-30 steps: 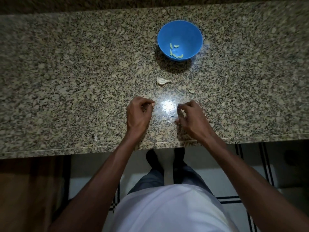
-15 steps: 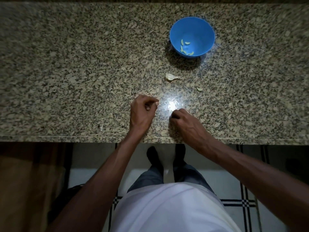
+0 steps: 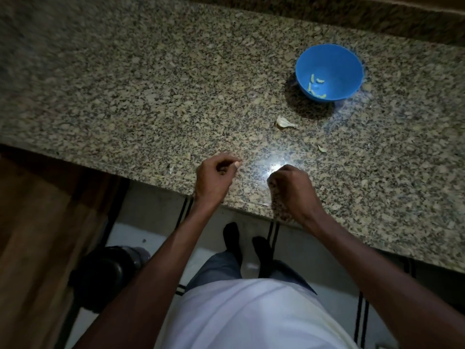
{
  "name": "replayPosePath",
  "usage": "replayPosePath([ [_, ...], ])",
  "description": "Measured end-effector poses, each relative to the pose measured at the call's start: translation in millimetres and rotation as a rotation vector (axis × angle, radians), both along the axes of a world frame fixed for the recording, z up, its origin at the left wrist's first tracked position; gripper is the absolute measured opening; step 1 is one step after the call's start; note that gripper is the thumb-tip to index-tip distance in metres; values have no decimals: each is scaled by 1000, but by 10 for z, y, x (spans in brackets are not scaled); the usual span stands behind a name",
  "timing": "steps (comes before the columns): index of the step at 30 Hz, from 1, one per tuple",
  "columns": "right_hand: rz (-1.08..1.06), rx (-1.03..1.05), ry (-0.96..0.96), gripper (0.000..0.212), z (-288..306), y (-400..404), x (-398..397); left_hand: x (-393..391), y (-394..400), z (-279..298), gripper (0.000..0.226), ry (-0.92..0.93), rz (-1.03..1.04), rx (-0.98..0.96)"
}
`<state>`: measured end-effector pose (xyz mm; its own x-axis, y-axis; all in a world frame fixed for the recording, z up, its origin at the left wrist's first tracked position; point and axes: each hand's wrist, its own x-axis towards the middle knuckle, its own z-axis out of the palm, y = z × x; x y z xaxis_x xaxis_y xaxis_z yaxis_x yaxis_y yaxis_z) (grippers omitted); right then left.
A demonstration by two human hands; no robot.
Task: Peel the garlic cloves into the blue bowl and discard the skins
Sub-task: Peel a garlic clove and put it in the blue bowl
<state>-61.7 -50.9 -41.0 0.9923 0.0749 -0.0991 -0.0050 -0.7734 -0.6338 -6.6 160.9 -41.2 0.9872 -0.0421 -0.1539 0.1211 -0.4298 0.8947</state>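
The blue bowl [image 3: 329, 71] stands on the granite counter [image 3: 125, 96] at the far right, with several peeled garlic cloves [image 3: 315, 88] in its bottom. One unpeeled garlic clove [image 3: 284, 122] lies just in front of the bowl. My left hand [image 3: 216, 177] hovers over the counter's front edge, fingers curled, thumb and forefinger pinching a small pale scrap that looks like garlic skin. My right hand [image 3: 289, 190] is beside it, about a hand's width to the right, curled into a fist over gathered garlic skins, which are hidden inside it.
Loose skin scraps lie on the counter: one [image 3: 321, 148] right of the clove, one [image 3: 264, 204] at the front edge by my right wrist, one [image 3: 171, 169] left of my left hand. A dark round container [image 3: 108, 275] stands on the floor, lower left.
My right hand closed over the skins lying by its fingers and drew back toward the counter's edge. The left hand kept its pinch. My head turned left, so the bowl sits farther right.
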Motion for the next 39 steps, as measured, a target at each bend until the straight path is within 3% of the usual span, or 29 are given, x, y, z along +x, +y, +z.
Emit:
replayPosePath([
  [6, 295, -28, 58, 33, 92, -39, -61, -217, -19, 18, 10, -3, 80, 25],
  [9, 402, -61, 7, 18, 144, -54, -144, -306, -73, 14, 9, -18, 101, 56],
  [19, 644, -201, -119, 17, 109, -98, -150, -448, -189, 13, 9, -40, 185, 89],
  [24, 709, -250, -144, 24, 4, -94, -146, -478, -193, 27, 9, -44, 205, 103],
  [28, 655, -215, -134, 13, -16, -100, -123, -517, -172, 32, 8, -13, 224, 82],
  [31, 272, 47, -50, 14, 12, -126, -25, -595, -83, 58, 8, -15, 252, 66],
  [34, -214, 513, 244, 6, 71, -164, 184, -704, 56, 101, 10, 13, 335, -8],
  [36, -264, 730, 373, 12, 173, -49, 295, -786, 194, 130, 11, 46, 435, -74],
  [39, -156, 878, 443, 16, 334, 401, 398, -957, 487, 160, 12, 89, 597, -197],
])
